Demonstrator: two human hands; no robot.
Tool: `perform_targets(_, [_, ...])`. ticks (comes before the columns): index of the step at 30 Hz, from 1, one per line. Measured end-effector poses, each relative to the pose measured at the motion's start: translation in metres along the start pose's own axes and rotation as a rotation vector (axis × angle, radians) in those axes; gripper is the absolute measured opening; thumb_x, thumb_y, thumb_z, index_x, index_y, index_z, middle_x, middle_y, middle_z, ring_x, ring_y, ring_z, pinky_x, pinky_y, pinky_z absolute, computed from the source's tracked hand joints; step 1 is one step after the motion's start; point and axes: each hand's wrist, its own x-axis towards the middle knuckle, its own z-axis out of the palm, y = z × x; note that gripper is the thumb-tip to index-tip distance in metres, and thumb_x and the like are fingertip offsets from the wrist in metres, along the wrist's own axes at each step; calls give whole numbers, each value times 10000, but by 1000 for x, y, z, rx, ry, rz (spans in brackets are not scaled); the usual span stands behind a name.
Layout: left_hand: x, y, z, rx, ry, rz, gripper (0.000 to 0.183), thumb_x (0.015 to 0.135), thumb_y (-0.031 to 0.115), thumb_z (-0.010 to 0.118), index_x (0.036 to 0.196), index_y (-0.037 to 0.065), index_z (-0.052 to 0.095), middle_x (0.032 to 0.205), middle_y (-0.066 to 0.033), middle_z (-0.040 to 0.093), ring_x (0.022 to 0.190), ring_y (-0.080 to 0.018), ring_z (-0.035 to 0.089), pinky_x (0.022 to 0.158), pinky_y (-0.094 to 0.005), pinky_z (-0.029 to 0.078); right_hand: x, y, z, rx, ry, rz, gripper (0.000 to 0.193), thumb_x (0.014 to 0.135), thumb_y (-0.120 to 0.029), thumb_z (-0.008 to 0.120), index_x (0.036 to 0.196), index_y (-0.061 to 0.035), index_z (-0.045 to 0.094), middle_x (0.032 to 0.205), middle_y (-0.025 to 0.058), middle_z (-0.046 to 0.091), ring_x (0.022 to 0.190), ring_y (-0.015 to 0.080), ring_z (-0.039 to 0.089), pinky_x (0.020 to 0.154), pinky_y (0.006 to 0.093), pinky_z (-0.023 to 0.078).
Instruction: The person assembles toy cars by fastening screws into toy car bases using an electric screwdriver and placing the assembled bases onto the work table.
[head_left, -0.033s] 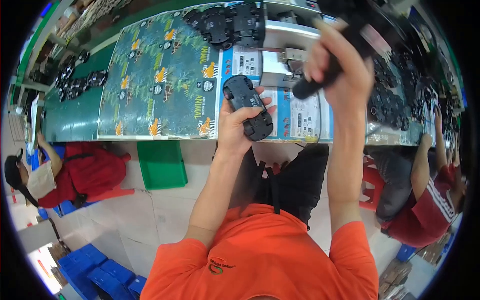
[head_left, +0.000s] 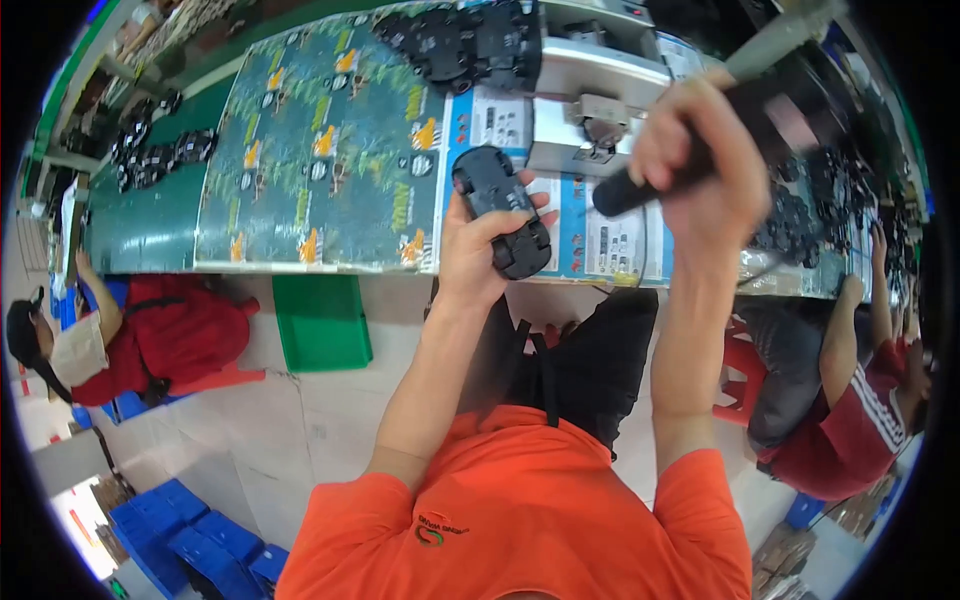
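Gripping a black plastic toy car body [head_left: 503, 212], the left hand [head_left: 478, 255] has its fingers [head_left: 520, 218] curled across the smooth, rounded shell while the thumb presses its near side, so the car sits tilted above the near edge of the surface [head_left: 150, 235]. At about two o'clock from it, the right hand [head_left: 695, 165] is clenched tight round a dark cylindrical power screwdriver [head_left: 700, 140], its blunt black tip pointing down toward eight o'clock, close to the car but apart from it. Glossy printed cardboard sheets [head_left: 330, 150] in green and blue cover the surface, and at twelve o'clock lies a heap of similar black car bodies [head_left: 460, 40]
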Motion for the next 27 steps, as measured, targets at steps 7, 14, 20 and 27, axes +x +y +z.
perform_targets(7, [-1, 2, -1, 27, -10, -5, 556, 754, -130, 589, 1273, 42, 488, 1217, -191, 599, 1019, -328, 659, 842, -491, 598, -56, 6, 15, 9, -158, -136, 310, 934, -319, 577, 995, -28, 486, 710, 54, 508, 554, 145, 503, 547, 289, 458])
perform_targets(14, [-1, 1, 2, 56, -3, -19, 581, 739, -124, 591, 1291, 28, 489, 1207, -195, 615, 1009, -315, 665, 835, -471, 596, -60, 22, 19, -18, -106, -113, 248, 912, -251, 592, 960, -24, 505, 697, 54, 524, 562, 148, 525, 524, 293, 473])
perform_targets(20, [-2, 2, 5, 67, 22, -30, 589, 724, -131, 592, 1282, 27, 490, 1180, -180, 625, 976, -299, 673, 816, -449, 600, -54, 26, 16, -10, -280, -72, 250, 827, -173, 680, 922, -27, 500, 683, 52, 530, 544, 148, 518, 532, 289, 487])
perform_targets(27, [1, 2, 6, 39, 23, -48, 582, 720, -132, 597, 1274, 17, 496, 1169, -173, 626, 949, -297, 675, 772, -445, 611, -44, 30, 18, 4, -398, -43, 322, 664, -87, 838, 724, -49, 524, 603, 25, 585, 503, 118, 562, 486, 219, 423])
